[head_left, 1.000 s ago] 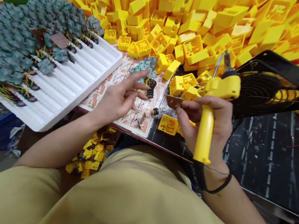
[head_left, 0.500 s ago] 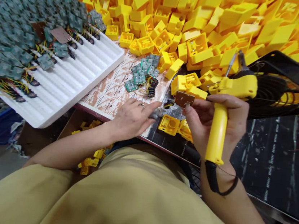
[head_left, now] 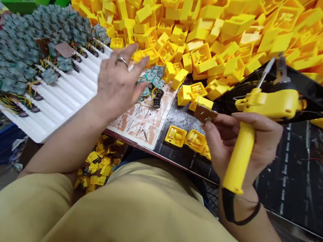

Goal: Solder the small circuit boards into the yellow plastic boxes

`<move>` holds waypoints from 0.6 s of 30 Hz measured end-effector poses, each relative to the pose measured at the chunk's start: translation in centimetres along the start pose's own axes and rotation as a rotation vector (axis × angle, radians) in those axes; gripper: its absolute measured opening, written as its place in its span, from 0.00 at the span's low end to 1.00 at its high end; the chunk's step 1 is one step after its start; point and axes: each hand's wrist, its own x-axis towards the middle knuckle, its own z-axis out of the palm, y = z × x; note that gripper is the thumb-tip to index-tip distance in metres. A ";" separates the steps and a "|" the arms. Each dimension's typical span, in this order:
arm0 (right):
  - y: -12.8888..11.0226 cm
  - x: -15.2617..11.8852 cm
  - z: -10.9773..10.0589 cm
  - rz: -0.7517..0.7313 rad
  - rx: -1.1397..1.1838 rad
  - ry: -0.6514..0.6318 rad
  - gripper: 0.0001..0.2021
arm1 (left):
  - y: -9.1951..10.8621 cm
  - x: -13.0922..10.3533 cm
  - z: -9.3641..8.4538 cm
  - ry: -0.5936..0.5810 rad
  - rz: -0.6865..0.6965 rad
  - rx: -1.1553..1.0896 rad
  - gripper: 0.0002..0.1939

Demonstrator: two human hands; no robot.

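A: Placement of the brown circuit board (head_left: 206, 113) relative to the white foam tray (head_left: 71, 90)?

B: Well right of the tray, pinched between thumb and fingertips of the right hand (head_left: 259, 152).

A: Closure of each grip?

B: Right: closed on the board, with no slack visible; also carrying the yellow soldering gun (head_left: 240, 152), handle slanting across the palm, exact finger wrap partly hidden. Left hand (head_left: 117, 80), over the tray's right edge: fingers loosely parted, nothing visible in the grasp; contact with the wired green boards (head_left: 154, 73), just right of the tray, impossible to tell.

A: Handling properties?

B: Brown board: probably light, thin and stiff, brittle if flexed; best taken by opposite edges, clear of the pale marks on its face. Gun: presumably heavier and rather smooth; to be held by the handle, away from the metal tip (head_left: 266, 73), possibly hot. Wired boards: likewise light, with yellow leads (head_left: 154, 92) liable to tear; to be lifted by the boards, never by the leads.
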 end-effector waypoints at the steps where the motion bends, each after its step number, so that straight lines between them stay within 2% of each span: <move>1: 0.0 -0.2 0.0 -0.063 -0.037 -0.008 0.22 | 0.9 -0.5 0.5 -0.041 0.039 -0.081 0.13; 3: 0.2 -0.6 -0.1 -0.212 -0.136 -0.027 0.25 | 2.8 -1.5 1.6 -0.183 0.060 -0.338 0.17; 5: 0.3 -1.1 -0.2 -0.352 -0.225 -0.064 0.27 | 4.5 -2.4 3.0 -0.297 -0.037 -0.680 0.21; 7: 0.3 -1.5 -0.4 -0.437 -0.267 -0.123 0.26 | 5.5 -3.0 4.4 -0.298 -0.208 -0.980 0.20; 10: 0.3 -2.0 -0.5 -0.505 -0.328 -0.200 0.21 | 6.1 -3.5 5.8 -0.202 -0.402 -1.210 0.13; 12: 0.2 -2.2 -0.7 -0.542 -0.339 -0.237 0.20 | 5.8 -3.6 5.8 -0.187 -0.441 -1.261 0.11; 14: 0.3 -2.2 -1.0 -0.540 -0.308 -0.291 0.22 | 5.1 -3.7 4.9 -0.212 -0.397 -1.215 0.12; 16: 0.8 -1.9 -1.3 -0.475 -0.278 -0.369 0.26 | 4.1 -3.7 3.6 -0.280 -0.277 -1.007 0.12; 18: 1.5 -1.6 -1.3 -0.393 -0.288 -0.470 0.28 | 3.2 -3.9 2.4 -0.379 -0.090 -0.682 0.09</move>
